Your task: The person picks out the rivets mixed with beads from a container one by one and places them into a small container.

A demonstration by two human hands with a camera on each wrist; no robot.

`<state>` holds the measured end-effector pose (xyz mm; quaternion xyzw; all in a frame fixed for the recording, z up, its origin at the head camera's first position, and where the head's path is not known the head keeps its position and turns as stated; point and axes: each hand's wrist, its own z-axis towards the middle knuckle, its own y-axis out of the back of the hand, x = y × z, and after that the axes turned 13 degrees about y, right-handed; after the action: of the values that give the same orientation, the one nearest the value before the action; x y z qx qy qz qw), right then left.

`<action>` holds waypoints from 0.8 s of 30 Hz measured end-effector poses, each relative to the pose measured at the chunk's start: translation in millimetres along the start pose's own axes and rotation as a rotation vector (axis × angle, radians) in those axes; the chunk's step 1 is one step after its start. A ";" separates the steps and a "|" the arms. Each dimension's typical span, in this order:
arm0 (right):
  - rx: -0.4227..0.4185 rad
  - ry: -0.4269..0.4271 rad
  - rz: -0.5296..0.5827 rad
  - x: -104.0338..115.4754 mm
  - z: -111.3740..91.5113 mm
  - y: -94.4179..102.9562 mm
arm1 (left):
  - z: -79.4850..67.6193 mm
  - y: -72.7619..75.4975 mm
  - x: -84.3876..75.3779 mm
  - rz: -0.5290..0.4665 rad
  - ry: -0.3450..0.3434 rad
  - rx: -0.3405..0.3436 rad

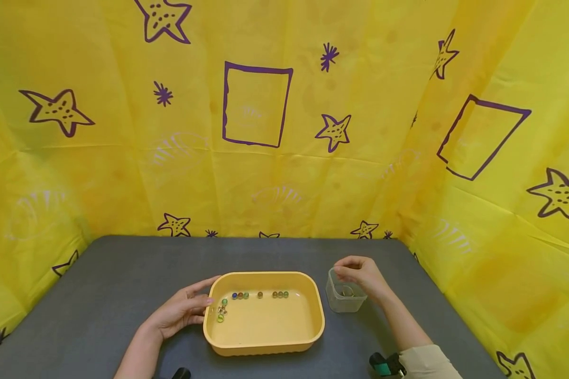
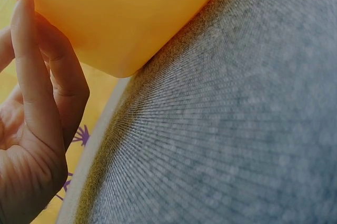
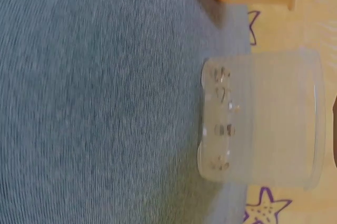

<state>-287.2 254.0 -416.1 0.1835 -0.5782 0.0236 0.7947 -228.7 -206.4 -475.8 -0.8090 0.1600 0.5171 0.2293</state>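
A yellow rectangular basin [image 1: 265, 337] stands on the table with several glass marbles [image 1: 260, 295] inside, along its far and left sides. My left hand [image 1: 185, 310] holds the basin's left end, one fingertip at the rim and other fingers against the outer wall. In the left wrist view, the fingers [image 2: 32, 71] reach up to the basin's rim. A clear plastic container [image 1: 343, 303] stands right of the basin, with several small brownish pieces at its bottom. Over its rim, my right hand [image 1: 362, 276] has its fingertips drawn together; I cannot tell whether they pinch anything.
The dark grey table [image 1: 137, 268] lies under everything. Yellow cloth [image 1: 265, 184] printed with purple stars and frames surrounds it at the back and sides. A black and teal device [image 1: 384, 365] sits by the right sleeve, and a dark piece [image 1: 182, 373] by the left forearm.
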 end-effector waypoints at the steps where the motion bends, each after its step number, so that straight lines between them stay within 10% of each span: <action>1: 0.005 0.003 0.001 0.4 0.0 -2.0 | 0.0 0.2 0.1 0.000 0.001 0.001; 24: 0.109 0.043 0.058 5.2 0.6 -52.9 | -1.0 0.1 0.5 -0.018 0.011 -0.003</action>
<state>-272.8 203.7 -425.1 0.2090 -0.5639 0.0819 0.7947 -227.8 -207.0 -475.9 -0.8136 0.1530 0.5108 0.2317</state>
